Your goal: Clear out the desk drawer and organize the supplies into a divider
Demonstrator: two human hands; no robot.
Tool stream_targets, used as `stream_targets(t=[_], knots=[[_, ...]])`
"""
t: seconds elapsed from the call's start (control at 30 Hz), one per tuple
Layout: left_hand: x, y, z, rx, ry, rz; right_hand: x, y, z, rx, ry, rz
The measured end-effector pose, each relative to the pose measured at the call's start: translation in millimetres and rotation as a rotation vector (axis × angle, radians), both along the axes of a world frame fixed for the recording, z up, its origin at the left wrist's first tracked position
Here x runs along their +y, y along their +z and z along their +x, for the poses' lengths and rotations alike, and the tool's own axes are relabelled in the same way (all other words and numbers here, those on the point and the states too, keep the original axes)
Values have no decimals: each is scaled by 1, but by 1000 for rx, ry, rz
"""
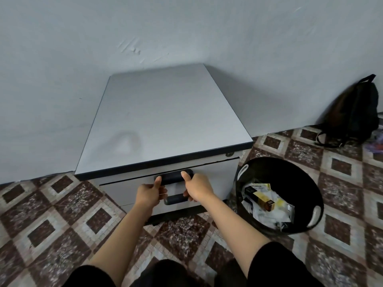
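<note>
Patterned brown floor tiles (72,204) and a pale wall (62,59) frame the grey cabinet (165,117), whose top drawer (217,172) sits pushed in, as far as I can tell. My 2 hands grip its black upper handle (173,176): left hand (150,193) at the left end, right hand (198,188) at the right end, thumbs up on top, fingers curled underneath (hidden from view). 1 more handle (176,199) sits just below. Right of the cabinet stands a black bin (290,172) holding paper scraps and a box (259,198). A backpack (356,112) leans against the wall beyond it.
</note>
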State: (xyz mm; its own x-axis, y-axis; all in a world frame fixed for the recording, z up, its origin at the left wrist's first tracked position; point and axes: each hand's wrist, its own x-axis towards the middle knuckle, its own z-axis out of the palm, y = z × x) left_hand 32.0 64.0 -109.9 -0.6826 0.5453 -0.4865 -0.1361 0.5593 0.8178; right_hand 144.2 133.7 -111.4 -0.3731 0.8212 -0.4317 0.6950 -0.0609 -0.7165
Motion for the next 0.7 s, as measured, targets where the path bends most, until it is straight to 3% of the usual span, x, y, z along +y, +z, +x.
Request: stream_targets(t=[0.07, 0.17, 0.27, 0.33, 0.37, 0.47, 0.7], knots=[[-3, 14, 8, 19, -72, -89, -6, 13, 6, -35, -23, 112], [-9, 44, 26, 72, -244, -35, -17, 43, 25, 151, -75, 409], [-26, 74, 33, 611, -286, 224, -23, 80, 48, 234, -1, 787], [-37, 82, 24, 1020, -295, 287, -17, 85, 59, 79, 125, 919], [-41, 82, 17, 1122, -361, 226, -15, 83, 62, -51, 197, 928], [-53, 71, 4, 1159, -622, -111, -10, 64, 70, -250, 289, 923], [-61, 68, 4, 1139, -687, -208, -14, 45, 63, -310, 203, 1105]])
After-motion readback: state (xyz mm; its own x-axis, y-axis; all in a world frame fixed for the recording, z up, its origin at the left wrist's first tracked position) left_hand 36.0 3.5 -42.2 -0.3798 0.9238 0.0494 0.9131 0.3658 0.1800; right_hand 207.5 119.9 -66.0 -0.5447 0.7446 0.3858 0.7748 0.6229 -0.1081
